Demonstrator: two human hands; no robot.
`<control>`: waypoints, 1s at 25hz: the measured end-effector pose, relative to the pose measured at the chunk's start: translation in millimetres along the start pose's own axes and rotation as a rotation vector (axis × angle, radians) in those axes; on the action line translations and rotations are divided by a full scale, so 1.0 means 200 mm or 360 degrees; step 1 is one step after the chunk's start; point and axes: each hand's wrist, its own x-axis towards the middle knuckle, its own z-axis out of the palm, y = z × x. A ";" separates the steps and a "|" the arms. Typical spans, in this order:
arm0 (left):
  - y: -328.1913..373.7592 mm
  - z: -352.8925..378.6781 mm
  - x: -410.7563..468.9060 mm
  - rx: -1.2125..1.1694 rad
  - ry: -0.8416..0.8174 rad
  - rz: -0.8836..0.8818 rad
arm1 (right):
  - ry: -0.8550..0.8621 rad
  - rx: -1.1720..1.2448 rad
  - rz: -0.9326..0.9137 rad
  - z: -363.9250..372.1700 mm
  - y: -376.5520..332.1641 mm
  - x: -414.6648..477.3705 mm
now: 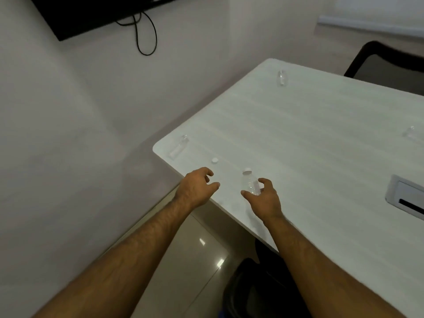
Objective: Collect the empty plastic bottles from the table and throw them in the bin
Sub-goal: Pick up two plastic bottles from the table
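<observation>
A small clear plastic bottle [250, 182] with a white cap stands upright near the front edge of the white table [309, 138]. My right hand [263, 198] is cupped around it, thumb on its left and fingers on its right, still spread. To the left, my left hand [197, 187] hovers over the table edge with loosely curled fingers and holds nothing. A second clear bottle [178, 146] lies at the near left corner, with a loose white cap [215, 160] beside it. A third bottle [282, 78] is at the far corner, and another bottle [409, 132] is at the right.
A dark bin-like container [252, 292] stands on the tiled floor below the table edge, between my forearms. A white cable box [403, 198] is set into the table at the right. A black chair [385, 63] stands behind the table. A dark screen with hanging cables [146, 31] is on the wall.
</observation>
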 end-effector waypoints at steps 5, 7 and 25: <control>-0.17 0.01 0.42 0.0062 -0.0179 -0.0004 | 0.0106 -0.0289 0.0090 0.24 -0.01 0.29; -0.25 0.02 0.57 0.0091 -0.0249 0.0023 | 0.0181 -0.0374 0.0084 0.33 -0.02 0.38; -0.36 0.16 1.40 0.0575 -0.0670 0.1006 | 0.1024 -0.0036 0.0119 0.88 -0.45 0.43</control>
